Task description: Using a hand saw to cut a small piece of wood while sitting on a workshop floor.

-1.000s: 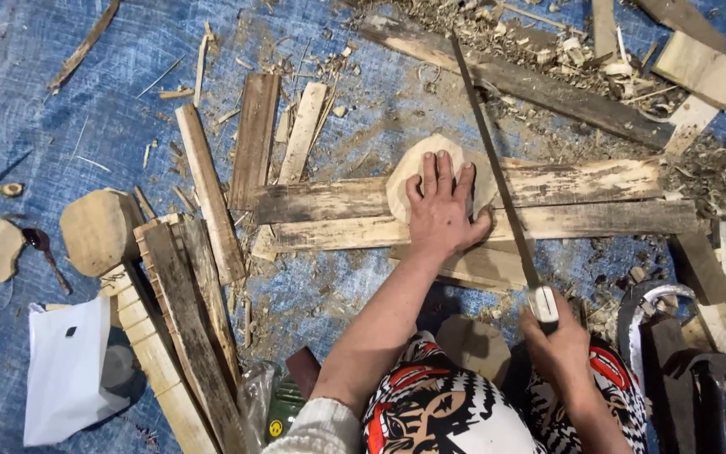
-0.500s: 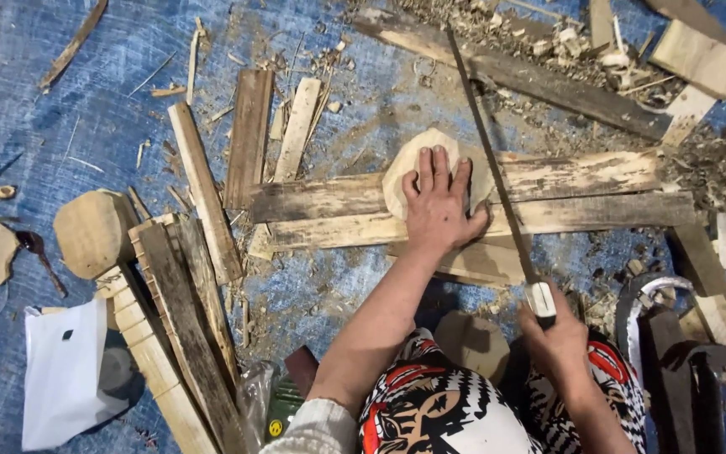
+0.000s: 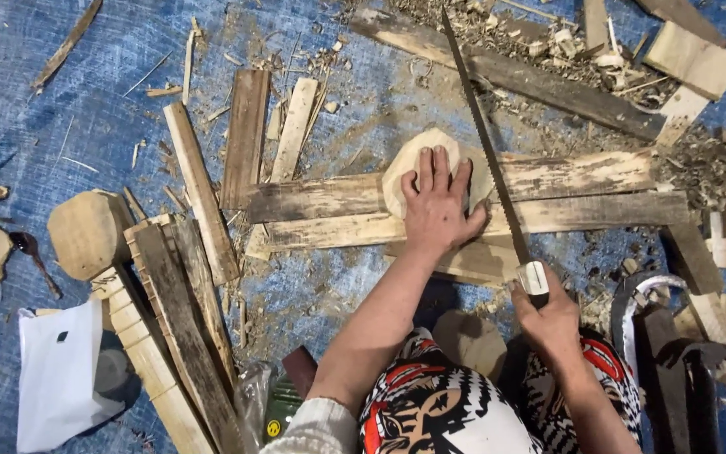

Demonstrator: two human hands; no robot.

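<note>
The left hand [image 3: 437, 210] lies flat, fingers spread, pressing a pale rounded wood blank [image 3: 405, 164] onto two weathered planks [image 3: 329, 202] laid side by side across the middle of the blue tarp [image 3: 60, 118]. The right hand [image 3: 552, 315] is closed around the pale handle of a long narrow saw [image 3: 485, 143], whose blade runs away from the person along the blank's right edge.

Change over the last second: the blank, planks and left hand sit as before; the saw handle appears only slightly shifted, so the stroke is small or paused. A cut depth cannot be read from this view.

Containers: a white plastic bag [image 3: 60, 378] lies at the tarp's near left edge; its contents are not visible. Sawdust and offcuts [image 3: 548, 42] litter the far right.
</note>
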